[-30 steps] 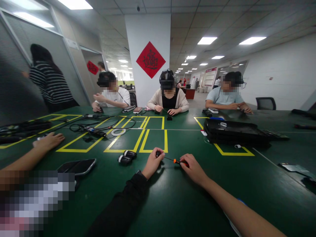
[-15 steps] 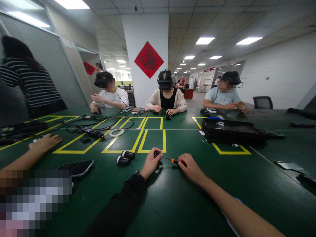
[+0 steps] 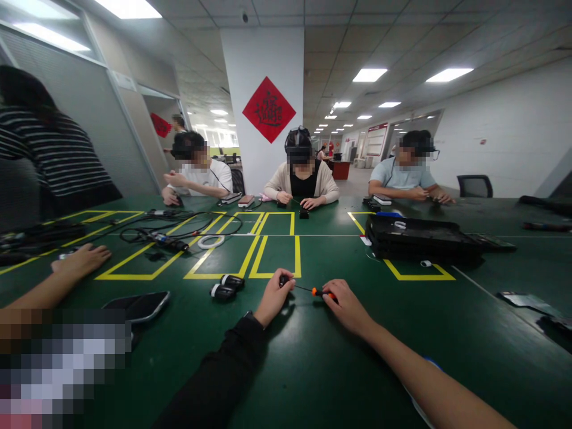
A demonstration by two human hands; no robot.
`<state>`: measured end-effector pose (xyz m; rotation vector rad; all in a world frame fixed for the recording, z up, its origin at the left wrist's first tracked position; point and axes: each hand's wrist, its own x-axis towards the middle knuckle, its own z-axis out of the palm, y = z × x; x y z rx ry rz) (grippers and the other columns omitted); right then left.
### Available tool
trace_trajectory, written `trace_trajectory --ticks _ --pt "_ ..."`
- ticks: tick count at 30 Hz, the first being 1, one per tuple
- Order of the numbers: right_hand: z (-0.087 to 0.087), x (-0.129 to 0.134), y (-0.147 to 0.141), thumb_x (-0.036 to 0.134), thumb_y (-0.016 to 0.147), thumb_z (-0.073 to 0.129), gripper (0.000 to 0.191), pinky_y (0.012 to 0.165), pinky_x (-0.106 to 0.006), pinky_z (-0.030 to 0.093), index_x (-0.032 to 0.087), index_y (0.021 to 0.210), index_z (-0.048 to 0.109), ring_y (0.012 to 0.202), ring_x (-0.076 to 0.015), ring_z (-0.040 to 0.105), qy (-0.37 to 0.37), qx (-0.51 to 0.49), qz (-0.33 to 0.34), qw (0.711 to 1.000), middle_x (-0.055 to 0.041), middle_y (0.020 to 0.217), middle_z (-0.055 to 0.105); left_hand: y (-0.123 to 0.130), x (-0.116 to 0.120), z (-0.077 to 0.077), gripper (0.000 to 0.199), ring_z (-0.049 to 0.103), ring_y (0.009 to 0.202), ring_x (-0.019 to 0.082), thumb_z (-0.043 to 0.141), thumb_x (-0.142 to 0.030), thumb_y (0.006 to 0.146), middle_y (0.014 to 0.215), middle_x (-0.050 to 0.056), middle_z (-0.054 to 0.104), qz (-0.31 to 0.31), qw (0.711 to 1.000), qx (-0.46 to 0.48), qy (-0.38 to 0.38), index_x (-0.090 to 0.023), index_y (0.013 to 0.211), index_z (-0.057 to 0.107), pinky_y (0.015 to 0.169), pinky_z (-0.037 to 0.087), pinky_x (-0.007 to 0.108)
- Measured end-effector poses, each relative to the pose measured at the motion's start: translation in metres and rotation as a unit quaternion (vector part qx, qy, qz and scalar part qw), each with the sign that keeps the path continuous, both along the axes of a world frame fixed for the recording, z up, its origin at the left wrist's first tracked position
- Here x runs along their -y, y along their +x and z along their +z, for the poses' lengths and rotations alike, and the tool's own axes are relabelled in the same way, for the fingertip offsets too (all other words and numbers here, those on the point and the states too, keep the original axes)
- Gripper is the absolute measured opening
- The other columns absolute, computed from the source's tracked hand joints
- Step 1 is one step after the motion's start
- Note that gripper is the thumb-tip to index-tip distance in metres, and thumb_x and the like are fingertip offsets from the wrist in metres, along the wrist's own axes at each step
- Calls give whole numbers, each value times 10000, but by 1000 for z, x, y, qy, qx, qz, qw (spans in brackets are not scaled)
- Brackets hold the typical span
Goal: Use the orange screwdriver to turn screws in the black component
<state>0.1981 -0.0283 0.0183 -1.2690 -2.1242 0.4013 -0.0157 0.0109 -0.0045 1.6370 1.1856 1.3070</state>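
Observation:
My left hand (image 3: 274,298), in a black sleeve, pinches a small dark part (image 3: 283,279) above the green table. My right hand (image 3: 344,302) is closed round the handle of a screwdriver (image 3: 318,292) with orange and black on it. The thin shaft points left and its tip reaches the small part; whether it sits inside cannot be made out. Two black devices with white bands (image 3: 222,291) lie left of my left hand.
Cables (image 3: 167,238) and a white ring (image 3: 211,242) lie at the left. At the right is a black tray (image 3: 420,235). A phone (image 3: 140,305) and another person's arm (image 3: 53,283) are at the near left. Three people sit opposite.
My hands, the small part and the screwdriver hold nearly the same place; the orange marking on the handle looks slightly turned. The standing person in stripes at the left has shifted left.

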Motion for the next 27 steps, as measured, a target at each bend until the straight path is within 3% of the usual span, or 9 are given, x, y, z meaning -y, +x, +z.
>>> trace_trajectory --ticks 8,16,27 --pt "0 1 1 247 806 519 151 824 -347 392 185 938 555 923 -205 471 1 -3 3 1000 -66 944 550 1 1 2 148 517 615 110 521 -282 749 670 -35 523 2 1000 3 1 -179 854 505 629 408 233" --pt "-4 -3 1 227 863 404 171 812 -336 390 189 869 571 905 -190 476 10 -10 -3 1000 -56 903 556 1 2 3 146 516 605 108 522 -283 743 665 -36 524 9 1000 3 -7 -181 847 510 633 411 233" --pt "-2 -1 2 238 786 542 151 798 -330 399 185 927 544 893 -194 483 7 -13 0 1000 -58 936 547 0 -1 -2 149 518 617 113 519 -282 749 675 -32 526 9 1000 -5 6 -184 861 511 624 403 234"
